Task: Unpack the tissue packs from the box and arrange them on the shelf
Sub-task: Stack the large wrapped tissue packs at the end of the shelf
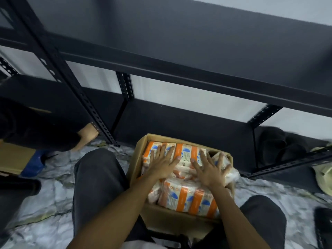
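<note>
Both hands flat, fingers spread — left hand (161, 166), right hand (210, 170) — pressing tissue packs (186, 153) inside cardboard box (172, 215), lower centre.

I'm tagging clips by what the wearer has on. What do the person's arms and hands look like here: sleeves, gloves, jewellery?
Both forearms are bare up to the bottom edge of the picture, with no sleeve in view. The left hand and right hand wear no gloves, and no rings, watch or wristbands show. Dark grey trousers cover the knees.
</note>
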### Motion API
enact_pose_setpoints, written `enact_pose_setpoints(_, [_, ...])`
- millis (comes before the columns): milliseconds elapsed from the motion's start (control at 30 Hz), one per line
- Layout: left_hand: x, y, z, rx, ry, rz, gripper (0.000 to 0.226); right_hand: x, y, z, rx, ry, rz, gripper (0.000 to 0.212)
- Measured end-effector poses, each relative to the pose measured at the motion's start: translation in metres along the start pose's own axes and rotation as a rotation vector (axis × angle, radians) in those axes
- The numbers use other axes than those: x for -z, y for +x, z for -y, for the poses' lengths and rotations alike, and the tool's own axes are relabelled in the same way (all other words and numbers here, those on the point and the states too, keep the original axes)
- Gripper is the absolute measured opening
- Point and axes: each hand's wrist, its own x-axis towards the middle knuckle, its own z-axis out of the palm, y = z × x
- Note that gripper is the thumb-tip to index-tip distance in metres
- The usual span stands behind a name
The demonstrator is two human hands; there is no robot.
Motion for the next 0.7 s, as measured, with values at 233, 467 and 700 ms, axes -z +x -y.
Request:
enact_pose_setpoints(233, [-0.005, -0.040, 0.021, -0.053, -0.088, -0.065, 0.074, -0.012, -0.045, -0.003, 0.053, 0.029, -0.170, 0.077])
enact_pose_setpoints(467, [-0.002, -0.069, 0.018, -0.028, -0.168, -0.116, 0.062, -0.012, -0.069, -0.003, 0.126, 0.290, -0.193, 0.068])
enact_pose_setpoints(700, [-0.008, -0.090, 0.001, 0.020, -0.275, -0.112, 0.070, -0.004, -0.096, -0.002, 0.032, 1.006, -0.148, 0.085])
